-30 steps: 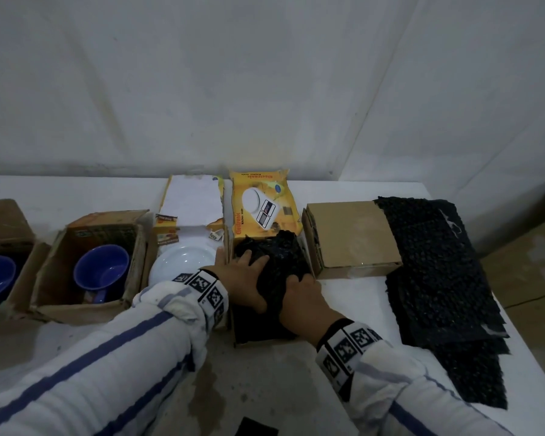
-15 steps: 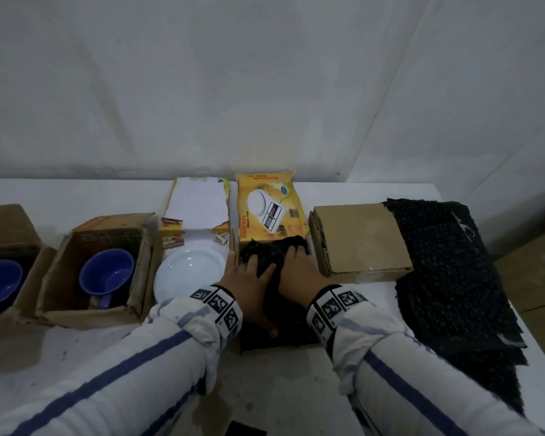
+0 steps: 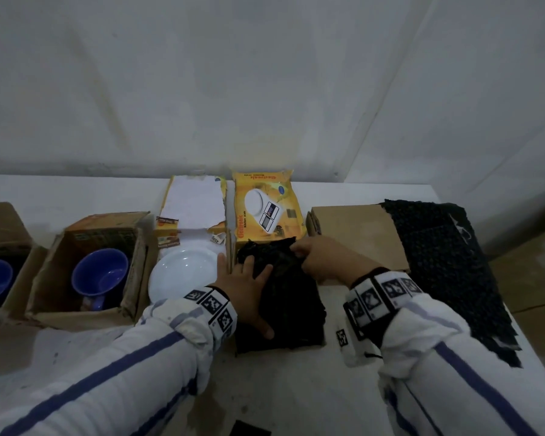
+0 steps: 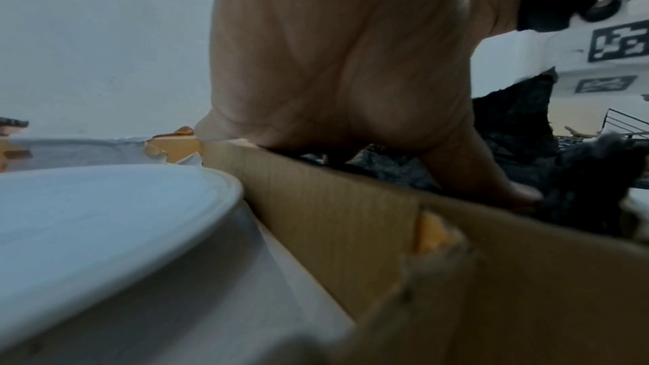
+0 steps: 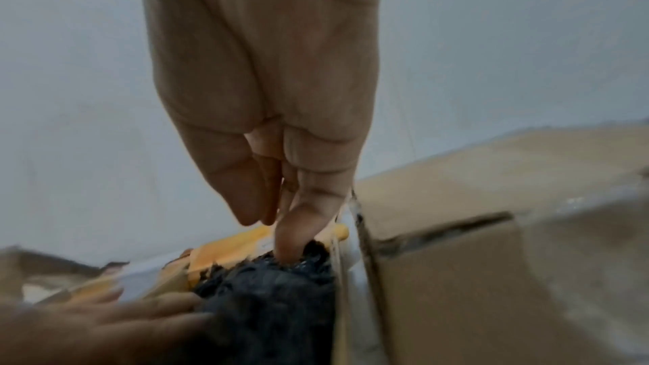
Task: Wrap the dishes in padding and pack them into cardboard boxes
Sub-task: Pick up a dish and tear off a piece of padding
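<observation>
Left hand [image 3: 246, 289] flat on black padding [image 3: 283, 309]; right hand [image 3: 320, 258] fingers pinch its far edge.

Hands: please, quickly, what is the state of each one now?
Left hand: open, fingers flat, pressing on the black padding in the box.
Right hand: fingers poke into the padding's far edge; grip cannot be told.

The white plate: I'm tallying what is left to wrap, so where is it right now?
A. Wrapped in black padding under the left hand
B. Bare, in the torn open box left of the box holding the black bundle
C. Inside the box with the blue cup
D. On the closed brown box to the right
B: the white plate lies uncovered in the torn open box, just left of the box where the left hand presses the black bundle.
</observation>
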`<action>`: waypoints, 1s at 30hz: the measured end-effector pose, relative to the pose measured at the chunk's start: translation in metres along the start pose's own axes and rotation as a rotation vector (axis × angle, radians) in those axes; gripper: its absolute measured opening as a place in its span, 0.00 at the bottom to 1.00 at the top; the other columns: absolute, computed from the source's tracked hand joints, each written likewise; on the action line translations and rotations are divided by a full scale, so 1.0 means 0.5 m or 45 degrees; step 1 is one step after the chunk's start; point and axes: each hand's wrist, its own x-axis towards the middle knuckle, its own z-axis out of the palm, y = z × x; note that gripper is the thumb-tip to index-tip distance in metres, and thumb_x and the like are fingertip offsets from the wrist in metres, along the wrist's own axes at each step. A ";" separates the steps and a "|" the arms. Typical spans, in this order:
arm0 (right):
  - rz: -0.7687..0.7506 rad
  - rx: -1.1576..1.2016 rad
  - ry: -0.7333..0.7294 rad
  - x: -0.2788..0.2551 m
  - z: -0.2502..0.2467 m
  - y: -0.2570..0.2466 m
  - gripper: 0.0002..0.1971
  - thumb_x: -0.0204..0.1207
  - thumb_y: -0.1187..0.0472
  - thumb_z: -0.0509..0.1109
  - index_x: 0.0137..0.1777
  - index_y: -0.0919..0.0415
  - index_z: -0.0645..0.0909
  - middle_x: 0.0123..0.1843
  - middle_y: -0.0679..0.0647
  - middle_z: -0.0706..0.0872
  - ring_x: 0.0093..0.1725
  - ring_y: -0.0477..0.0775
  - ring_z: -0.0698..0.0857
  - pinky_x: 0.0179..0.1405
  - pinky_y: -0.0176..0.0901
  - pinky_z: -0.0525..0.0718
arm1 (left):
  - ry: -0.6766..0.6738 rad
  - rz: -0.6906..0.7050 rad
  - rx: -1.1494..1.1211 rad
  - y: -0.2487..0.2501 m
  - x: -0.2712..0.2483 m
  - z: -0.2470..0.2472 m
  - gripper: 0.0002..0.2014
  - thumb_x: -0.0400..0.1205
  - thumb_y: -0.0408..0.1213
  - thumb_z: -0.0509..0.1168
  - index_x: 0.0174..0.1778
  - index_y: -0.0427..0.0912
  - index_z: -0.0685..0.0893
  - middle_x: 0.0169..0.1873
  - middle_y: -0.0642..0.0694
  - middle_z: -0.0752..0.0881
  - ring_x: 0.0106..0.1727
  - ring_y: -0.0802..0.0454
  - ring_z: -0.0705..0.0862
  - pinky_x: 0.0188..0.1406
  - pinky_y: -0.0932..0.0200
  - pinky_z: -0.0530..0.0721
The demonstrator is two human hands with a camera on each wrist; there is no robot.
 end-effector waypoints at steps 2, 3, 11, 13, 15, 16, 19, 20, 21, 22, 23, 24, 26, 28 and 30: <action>-0.058 -0.135 -0.049 -0.038 0.017 0.010 0.22 0.78 0.69 0.62 0.72 0.60 0.74 0.70 0.59 0.74 0.66 0.61 0.78 0.63 0.48 0.78 | -0.005 -0.005 0.003 0.001 0.000 -0.002 0.66 0.59 0.76 0.67 0.82 0.54 0.34 0.83 0.34 0.40 0.83 0.35 0.46 0.72 0.26 0.31; -0.056 -0.246 -0.135 -0.052 0.038 0.016 0.21 0.78 0.67 0.63 0.72 0.60 0.72 0.70 0.61 0.71 0.64 0.64 0.78 0.62 0.50 0.79 | -0.013 -0.007 0.011 0.002 0.000 -0.006 0.66 0.59 0.75 0.68 0.82 0.54 0.34 0.83 0.34 0.40 0.83 0.35 0.46 0.72 0.26 0.30; -0.064 -0.437 0.255 -0.093 0.163 0.001 0.12 0.79 0.62 0.60 0.60 0.65 0.76 0.64 0.61 0.71 0.61 0.61 0.73 0.51 0.48 0.74 | 0.018 -0.013 0.071 0.004 -0.010 -0.023 0.65 0.59 0.74 0.69 0.83 0.54 0.37 0.83 0.36 0.47 0.83 0.37 0.47 0.72 0.27 0.29; -0.079 -0.445 0.227 -0.099 0.178 0.000 0.13 0.80 0.64 0.57 0.61 0.66 0.77 0.65 0.62 0.72 0.63 0.62 0.72 0.57 0.50 0.73 | 0.050 0.003 0.061 -0.001 -0.009 -0.022 0.64 0.59 0.74 0.69 0.83 0.54 0.39 0.83 0.36 0.49 0.83 0.38 0.48 0.72 0.27 0.28; -0.059 -0.502 0.210 -0.105 0.183 0.002 0.13 0.80 0.64 0.57 0.61 0.66 0.76 0.63 0.63 0.75 0.63 0.62 0.73 0.61 0.52 0.70 | 0.082 0.025 -0.010 -0.009 -0.005 -0.024 0.63 0.60 0.73 0.69 0.83 0.54 0.41 0.82 0.37 0.53 0.83 0.39 0.51 0.71 0.28 0.27; -0.043 -0.520 0.221 -0.109 0.184 -0.001 0.13 0.78 0.63 0.60 0.59 0.65 0.77 0.60 0.63 0.78 0.62 0.62 0.75 0.61 0.52 0.70 | 0.106 0.026 -0.062 -0.012 -0.002 -0.025 0.63 0.60 0.72 0.70 0.83 0.53 0.41 0.81 0.38 0.56 0.83 0.40 0.54 0.71 0.29 0.27; 0.003 -0.495 0.257 -0.116 0.176 -0.015 0.13 0.50 0.55 0.81 0.31 0.58 0.83 0.31 0.56 0.84 0.36 0.58 0.83 0.41 0.45 0.80 | 0.221 -0.022 -0.166 -0.018 0.008 -0.028 0.63 0.61 0.72 0.70 0.83 0.45 0.46 0.78 0.41 0.62 0.81 0.42 0.60 0.74 0.30 0.31; -0.004 -0.474 0.296 -0.112 0.183 -0.010 0.15 0.38 0.55 0.83 0.22 0.55 0.80 0.24 0.52 0.81 0.28 0.54 0.81 0.31 0.41 0.80 | 0.267 -0.031 -0.161 -0.016 0.011 -0.025 0.62 0.60 0.72 0.70 0.82 0.43 0.50 0.77 0.41 0.63 0.80 0.41 0.60 0.76 0.31 0.34; 0.002 -0.421 0.307 -0.100 0.193 0.002 0.16 0.32 0.56 0.83 0.18 0.54 0.78 0.23 0.50 0.79 0.24 0.52 0.80 0.26 0.39 0.78 | 0.311 -0.030 -0.143 -0.014 0.015 -0.023 0.60 0.60 0.73 0.70 0.81 0.42 0.54 0.76 0.42 0.64 0.79 0.41 0.61 0.77 0.31 0.37; 0.004 -0.395 0.332 -0.096 0.197 0.007 0.16 0.32 0.56 0.83 0.17 0.53 0.78 0.25 0.50 0.79 0.24 0.52 0.79 0.25 0.38 0.77 | 0.332 -0.021 -0.126 -0.012 0.018 -0.020 0.59 0.59 0.74 0.69 0.79 0.42 0.58 0.74 0.42 0.65 0.78 0.41 0.62 0.78 0.31 0.38; -0.001 -0.419 0.348 -0.096 0.194 0.004 0.15 0.35 0.55 0.83 0.18 0.53 0.78 0.28 0.50 0.80 0.26 0.52 0.80 0.25 0.38 0.77 | 0.338 -0.014 -0.116 -0.010 0.021 -0.018 0.58 0.58 0.74 0.69 0.77 0.42 0.61 0.73 0.42 0.67 0.77 0.41 0.64 0.78 0.31 0.38; -0.022 -0.466 0.345 -0.102 0.182 -0.003 0.13 0.40 0.55 0.83 0.22 0.53 0.81 0.33 0.52 0.81 0.29 0.53 0.81 0.30 0.40 0.78 | 0.327 -0.012 -0.119 -0.008 0.024 -0.015 0.57 0.57 0.74 0.70 0.76 0.42 0.63 0.72 0.43 0.68 0.76 0.42 0.66 0.78 0.31 0.37; -0.034 -0.395 0.218 -0.101 0.161 -0.013 0.09 0.63 0.58 0.76 0.43 0.59 0.85 0.50 0.57 0.80 0.47 0.59 0.82 0.49 0.49 0.77 | 0.305 -0.027 -0.126 -0.003 0.027 -0.018 0.54 0.58 0.72 0.71 0.73 0.42 0.65 0.69 0.44 0.71 0.74 0.43 0.69 0.76 0.31 0.34; -0.023 -0.298 0.201 -0.089 0.149 -0.010 0.12 0.76 0.60 0.64 0.57 0.62 0.78 0.61 0.58 0.75 0.59 0.61 0.76 0.62 0.53 0.69 | 0.368 -0.055 -0.096 0.005 0.025 -0.034 0.47 0.62 0.69 0.71 0.70 0.42 0.68 0.67 0.43 0.72 0.72 0.42 0.69 0.78 0.32 0.42; -0.033 -0.244 0.156 -0.079 0.143 -0.014 0.13 0.80 0.58 0.59 0.60 0.63 0.74 0.63 0.59 0.74 0.62 0.61 0.74 0.67 0.55 0.67 | 0.524 0.008 -0.114 0.017 0.026 -0.058 0.36 0.70 0.61 0.70 0.66 0.42 0.71 0.65 0.42 0.72 0.68 0.42 0.71 0.75 0.40 0.61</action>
